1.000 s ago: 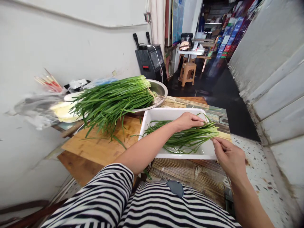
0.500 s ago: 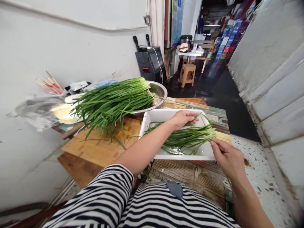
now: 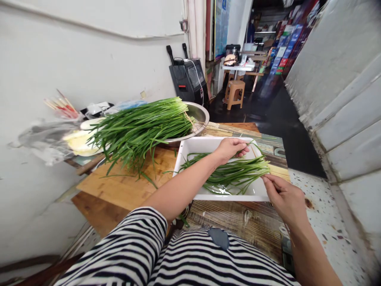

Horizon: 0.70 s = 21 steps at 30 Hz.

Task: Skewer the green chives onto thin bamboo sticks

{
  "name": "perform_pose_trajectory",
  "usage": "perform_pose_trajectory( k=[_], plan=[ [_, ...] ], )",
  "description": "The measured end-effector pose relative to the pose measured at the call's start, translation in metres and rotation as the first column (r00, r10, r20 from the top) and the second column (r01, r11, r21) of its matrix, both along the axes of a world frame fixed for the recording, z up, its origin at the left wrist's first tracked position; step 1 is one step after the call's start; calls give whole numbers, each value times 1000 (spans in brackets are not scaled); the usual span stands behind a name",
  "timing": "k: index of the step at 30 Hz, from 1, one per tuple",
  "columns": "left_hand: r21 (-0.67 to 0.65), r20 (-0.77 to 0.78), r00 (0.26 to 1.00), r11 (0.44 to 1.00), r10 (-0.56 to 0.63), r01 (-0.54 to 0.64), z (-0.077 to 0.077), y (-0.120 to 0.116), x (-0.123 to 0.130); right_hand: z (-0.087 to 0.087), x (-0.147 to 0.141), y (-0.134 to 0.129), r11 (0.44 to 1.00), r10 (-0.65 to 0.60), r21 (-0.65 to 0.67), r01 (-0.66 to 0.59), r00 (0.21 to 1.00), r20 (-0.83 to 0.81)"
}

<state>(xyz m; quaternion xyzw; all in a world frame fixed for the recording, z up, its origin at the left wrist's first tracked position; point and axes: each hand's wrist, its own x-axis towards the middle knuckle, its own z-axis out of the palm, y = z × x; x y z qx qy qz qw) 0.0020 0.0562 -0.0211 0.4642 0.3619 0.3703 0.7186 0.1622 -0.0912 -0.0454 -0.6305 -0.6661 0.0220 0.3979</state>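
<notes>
Loose green chives (image 3: 235,172) lie in a white tray (image 3: 205,196), their pale stem ends toward the tray's right side. Over the tray's far side, my left hand (image 3: 232,150) pinches a thin green chive strand between thumb and fingers. My right hand (image 3: 281,192) is closed at the tray's right edge, its thumb and forefinger pressed together at the pale stem ends. A large bunch of chives (image 3: 145,127) rests across a metal bowl (image 3: 204,115) to the left of the tray.
A wooden board (image 3: 119,188) lies under the bunch on the patterned table (image 3: 232,222). Plastic bags (image 3: 41,139) and skewers (image 3: 62,107) are at the left by the wall. Beyond the table stand a black speaker (image 3: 189,81) and a brown stool (image 3: 234,94).
</notes>
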Motion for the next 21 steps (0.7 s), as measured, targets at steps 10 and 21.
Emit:
perform_pose_trajectory(
  k=[10, 21],
  plan=[
    [18, 21, 999, 999, -29, 28, -1, 0, -1, -2, 1, 0, 1000, -6, 3, 6, 1000, 10],
    [257, -155, 984, 958, -89, 128, -6, 0, -2, -3, 0, 0, 1000, -24, 7, 24, 1000, 2]
  ],
)
